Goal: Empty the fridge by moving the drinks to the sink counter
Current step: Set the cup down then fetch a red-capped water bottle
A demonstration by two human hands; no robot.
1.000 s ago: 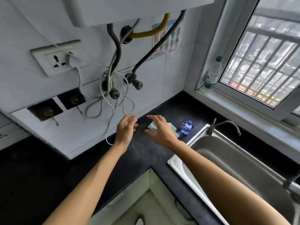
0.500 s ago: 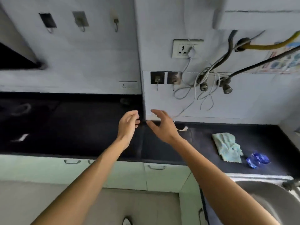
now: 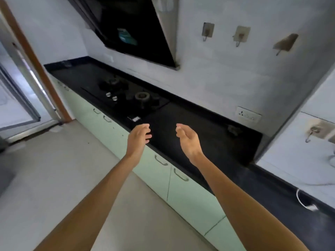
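My left hand (image 3: 138, 137) and my right hand (image 3: 188, 140) are held out in front of me, palms turned toward each other, fingers apart and holding nothing. They hover over the front edge of the black counter (image 3: 190, 122). No drinks, fridge or sink show in this view.
A black gas hob (image 3: 126, 96) is set into the counter at the left, under a dark range hood (image 3: 130, 28). Pale green cabinets (image 3: 154, 169) run below. A sliding door (image 3: 20, 98) stands at the far left. Hooks (image 3: 207, 31) and a socket (image 3: 249, 115) are on the wall.
My view has swung left, away from the sink, cloth and blue glass, along the counter to the hob and door. Both hands stay raised and empty in front of me.
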